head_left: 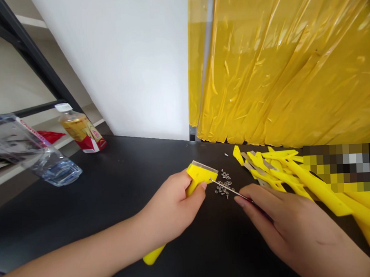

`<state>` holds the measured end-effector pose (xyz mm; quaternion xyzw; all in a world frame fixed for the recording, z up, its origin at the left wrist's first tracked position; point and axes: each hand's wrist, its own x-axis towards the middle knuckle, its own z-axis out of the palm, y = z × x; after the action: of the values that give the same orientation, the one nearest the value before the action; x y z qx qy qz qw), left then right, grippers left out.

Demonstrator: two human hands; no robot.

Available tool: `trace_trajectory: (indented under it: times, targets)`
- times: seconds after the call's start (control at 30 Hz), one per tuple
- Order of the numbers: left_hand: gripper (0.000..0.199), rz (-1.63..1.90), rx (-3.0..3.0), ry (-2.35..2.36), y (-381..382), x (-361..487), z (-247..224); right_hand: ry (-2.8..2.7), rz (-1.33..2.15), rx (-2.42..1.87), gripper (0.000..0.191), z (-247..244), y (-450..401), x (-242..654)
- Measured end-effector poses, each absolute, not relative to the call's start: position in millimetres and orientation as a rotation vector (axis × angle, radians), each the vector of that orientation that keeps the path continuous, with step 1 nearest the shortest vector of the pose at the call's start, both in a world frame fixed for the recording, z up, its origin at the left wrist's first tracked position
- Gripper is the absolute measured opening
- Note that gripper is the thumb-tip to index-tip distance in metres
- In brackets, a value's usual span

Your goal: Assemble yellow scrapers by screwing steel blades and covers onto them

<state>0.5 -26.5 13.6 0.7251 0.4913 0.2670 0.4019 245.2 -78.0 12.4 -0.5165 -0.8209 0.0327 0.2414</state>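
A yellow scraper (pixel 201 173) with a thin metal blade along its head is gripped in my left hand (pixel 178 204). Its handle end sticks out below my wrist, above the black table. My right hand (pixel 277 216) is closed around a screwdriver (pixel 226 187) with a thin metal shaft. The tip of that shaft meets a hole or screw near the right corner of the scraper head; which one, I cannot tell. Most of the screwdriver's handle is hidden in my fingers. Just behind the shaft lies a small scatter of screws and nuts (pixel 225 185).
A pile of yellow scraper parts (pixel 281 167) with some metal blades lies on the right of the black table (pixel 113 190). At the left stand a drink bottle (pixel 82 128) and a clear plastic bottle (pixel 56 166). Yellow plastic sheeting (pixel 280 69) hangs behind, beside a white panel (pixel 129 67).
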Motion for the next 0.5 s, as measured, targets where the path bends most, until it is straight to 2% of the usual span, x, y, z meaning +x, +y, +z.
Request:
trace_trajectory:
  times: [0.1, 0.17, 0.3, 0.4, 0.5]
  targets:
    - [0.027, 0.764, 2.002, 1.135, -27.5, 0.0, 21.5, -2.063, 0.53, -1.506, 0.034, 13.2, -78.7, 242.2]
    - [0.021, 0.828, 2.094, 1.054, -28.0, -0.1, 26.2, -1.802, 0.959, -1.53, 0.042, 13.3, -78.3, 238.1]
    - [0.018, 0.854, 2.172, 1.002, -27.8, -0.5, 29.6, -1.095, 1.708, -1.279, 0.043, 15.6, -75.7, 227.9]
    - [0.017, 0.875, 2.153, 1.008, -26.7, -1.8, 29.9, -0.882, 1.877, -1.139, 0.04, 18.5, -73.4, 225.3]
    - [0.018, 0.93, 2.152, 1.025, -23.1, -5.2, 31.8, -1.11, 1.787, -1.168, 0.036, 17.4, -71.4, 229.2]
